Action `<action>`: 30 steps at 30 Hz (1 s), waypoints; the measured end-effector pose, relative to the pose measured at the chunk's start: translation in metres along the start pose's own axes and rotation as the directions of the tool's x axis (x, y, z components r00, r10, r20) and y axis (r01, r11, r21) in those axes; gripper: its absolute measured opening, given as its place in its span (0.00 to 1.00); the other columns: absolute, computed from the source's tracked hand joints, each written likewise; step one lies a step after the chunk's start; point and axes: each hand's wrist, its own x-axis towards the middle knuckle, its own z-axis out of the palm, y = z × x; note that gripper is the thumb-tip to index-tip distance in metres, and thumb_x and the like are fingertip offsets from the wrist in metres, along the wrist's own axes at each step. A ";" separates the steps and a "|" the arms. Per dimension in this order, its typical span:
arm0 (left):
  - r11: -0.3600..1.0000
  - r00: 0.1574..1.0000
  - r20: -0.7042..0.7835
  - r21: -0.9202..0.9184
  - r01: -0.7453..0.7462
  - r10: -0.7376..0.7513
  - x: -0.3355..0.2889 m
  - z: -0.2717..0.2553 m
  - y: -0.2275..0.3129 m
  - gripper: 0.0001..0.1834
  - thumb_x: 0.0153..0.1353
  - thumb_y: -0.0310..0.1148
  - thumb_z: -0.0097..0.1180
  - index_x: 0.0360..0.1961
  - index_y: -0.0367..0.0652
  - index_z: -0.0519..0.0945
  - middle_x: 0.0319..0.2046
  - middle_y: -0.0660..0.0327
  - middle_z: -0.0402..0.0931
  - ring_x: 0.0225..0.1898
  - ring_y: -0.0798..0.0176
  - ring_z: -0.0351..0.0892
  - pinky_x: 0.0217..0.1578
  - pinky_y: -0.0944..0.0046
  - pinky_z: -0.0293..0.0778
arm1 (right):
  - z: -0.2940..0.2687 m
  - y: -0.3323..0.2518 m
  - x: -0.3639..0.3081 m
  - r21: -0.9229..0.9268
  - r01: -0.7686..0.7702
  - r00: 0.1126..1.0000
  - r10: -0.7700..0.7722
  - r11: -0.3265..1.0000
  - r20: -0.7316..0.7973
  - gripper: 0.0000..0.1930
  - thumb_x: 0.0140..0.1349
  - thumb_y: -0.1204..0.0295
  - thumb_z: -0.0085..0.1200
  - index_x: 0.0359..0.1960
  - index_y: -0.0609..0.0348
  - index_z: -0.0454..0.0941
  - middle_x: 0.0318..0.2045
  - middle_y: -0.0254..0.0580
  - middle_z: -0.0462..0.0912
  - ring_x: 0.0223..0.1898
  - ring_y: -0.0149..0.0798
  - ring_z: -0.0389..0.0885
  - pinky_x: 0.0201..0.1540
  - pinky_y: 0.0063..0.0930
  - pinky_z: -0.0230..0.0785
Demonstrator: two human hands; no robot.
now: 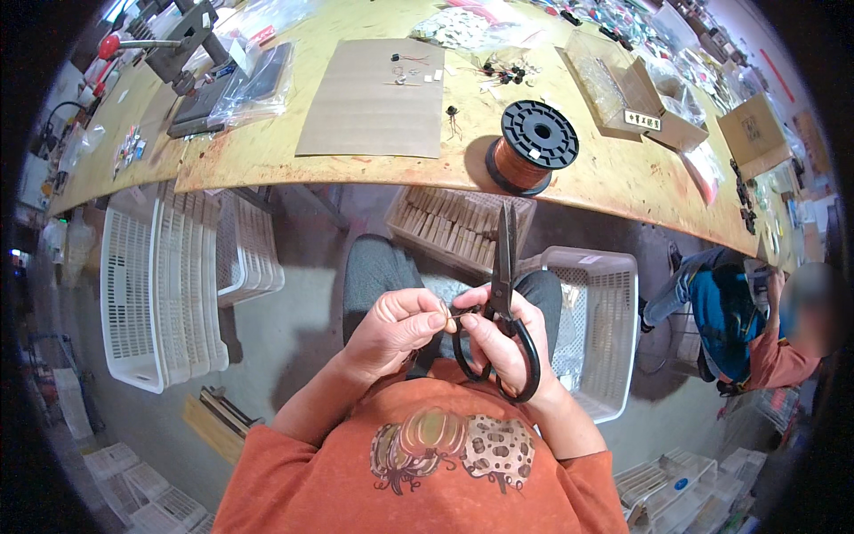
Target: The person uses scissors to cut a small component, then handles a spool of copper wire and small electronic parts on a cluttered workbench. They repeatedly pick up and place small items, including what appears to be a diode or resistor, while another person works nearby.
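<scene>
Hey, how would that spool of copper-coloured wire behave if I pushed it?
The spool is probably heavy for its size, wound thickly with metallic wire. Standing on its wide lower flange, it would likely slide before tipping. Laid sideways, its round rims might roll.

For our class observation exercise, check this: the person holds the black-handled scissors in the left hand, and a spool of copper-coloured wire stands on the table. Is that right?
Not quite: the head view shows the black-handled scissors in the right hand. The spool of copper-coloured wire does stand on the table.
</scene>
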 end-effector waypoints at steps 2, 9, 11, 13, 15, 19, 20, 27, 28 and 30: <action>1.000 1.000 0.002 0.015 -0.014 0.014 0.000 0.001 -0.001 0.01 0.62 0.24 0.57 0.34 0.38 0.80 0.29 0.66 0.79 0.29 0.78 0.73 0.31 0.79 0.67 | 0.000 0.006 0.002 0.012 0.029 1.000 -0.029 1.000 -0.009 0.06 0.63 0.76 0.56 0.41 0.59 0.78 0.18 0.24 0.73 0.15 0.18 0.67 0.16 0.14 0.56; 0.987 0.995 -0.070 0.151 -0.057 0.068 0.003 -0.001 -0.007 0.01 0.60 0.21 0.58 0.33 0.37 0.79 0.30 0.63 0.80 0.26 0.76 0.73 0.28 0.77 0.67 | -0.004 0.006 -0.002 0.065 0.033 0.999 -0.033 0.997 0.004 0.05 0.62 0.76 0.58 0.39 0.58 0.77 0.18 0.24 0.73 0.15 0.17 0.66 0.15 0.14 0.54; 0.910 0.978 -0.096 0.392 -0.134 0.186 0.002 -0.001 -0.011 0.01 0.59 0.22 0.59 0.33 0.37 0.80 0.29 0.61 0.81 0.23 0.74 0.73 0.24 0.75 0.66 | -0.006 0.007 -0.001 0.029 0.037 0.999 -0.036 0.999 -0.022 0.07 0.60 0.76 0.60 0.39 0.58 0.77 0.18 0.23 0.73 0.15 0.17 0.66 0.16 0.14 0.55; 0.711 0.939 -0.065 0.671 -0.209 0.337 0.000 0.003 -0.009 0.02 0.58 0.23 0.61 0.32 0.37 0.80 0.27 0.61 0.81 0.22 0.73 0.74 0.23 0.74 0.67 | -0.006 0.010 0.000 -0.011 0.065 0.996 -0.065 0.998 -0.064 0.09 0.59 0.76 0.62 0.40 0.58 0.77 0.18 0.23 0.72 0.16 0.16 0.66 0.18 0.14 0.56; 0.288 0.787 0.141 0.880 -0.377 0.600 0.006 0.009 -0.011 0.04 0.55 0.24 0.64 0.31 0.38 0.81 0.25 0.60 0.81 0.19 0.70 0.74 0.21 0.72 0.67 | -0.006 0.014 0.000 -0.058 0.116 0.985 -0.123 0.992 -0.120 0.10 0.57 0.76 0.63 0.40 0.59 0.77 0.18 0.22 0.72 0.18 0.16 0.66 0.19 0.13 0.57; -0.223 0.689 0.387 0.921 -0.319 0.613 0.005 0.018 -0.004 0.10 0.45 0.23 0.68 0.30 0.43 0.81 0.20 0.60 0.78 0.16 0.62 0.73 0.18 0.66 0.67 | -0.008 0.023 -0.006 -0.242 0.259 0.941 -0.301 0.935 -0.153 0.12 0.55 0.76 0.66 0.39 0.60 0.76 0.17 0.24 0.72 0.20 0.17 0.66 0.22 0.15 0.60; -0.266 0.672 0.422 0.906 -0.328 0.609 0.006 0.013 -0.008 0.10 0.45 0.24 0.68 0.30 0.43 0.81 0.20 0.62 0.78 0.16 0.63 0.73 0.18 0.65 0.67 | -0.008 0.021 -0.007 -0.234 0.258 0.945 -0.295 0.938 -0.141 0.11 0.55 0.76 0.65 0.38 0.60 0.76 0.17 0.26 0.72 0.20 0.17 0.66 0.22 0.15 0.61; -0.434 0.568 0.571 0.820 -0.373 0.593 0.007 0.015 -0.013 0.10 0.44 0.23 0.68 0.29 0.41 0.81 0.22 0.64 0.78 0.16 0.64 0.73 0.17 0.66 0.67 | -0.006 0.022 -0.007 -0.261 0.282 0.933 -0.328 0.923 -0.151 0.07 0.57 0.78 0.62 0.36 0.63 0.77 0.20 0.29 0.75 0.22 0.19 0.69 0.25 0.17 0.65; -0.424 0.564 0.566 0.824 -0.375 0.601 0.007 0.015 -0.014 0.10 0.44 0.23 0.68 0.29 0.41 0.81 0.21 0.64 0.77 0.16 0.64 0.73 0.18 0.67 0.67 | -0.007 0.026 -0.007 -0.267 0.310 0.924 -0.355 0.913 -0.142 0.06 0.59 0.78 0.60 0.36 0.62 0.77 0.20 0.28 0.75 0.21 0.19 0.69 0.23 0.16 0.63; -0.317 0.591 0.496 0.866 -0.387 0.636 0.008 0.018 -0.015 0.10 0.44 0.23 0.68 0.29 0.42 0.81 0.19 0.63 0.76 0.16 0.64 0.73 0.18 0.67 0.68 | -0.005 0.022 -0.010 -0.162 0.229 0.954 -0.255 0.960 -0.157 0.05 0.60 0.78 0.59 0.37 0.62 0.77 0.19 0.27 0.75 0.19 0.18 0.69 0.21 0.15 0.62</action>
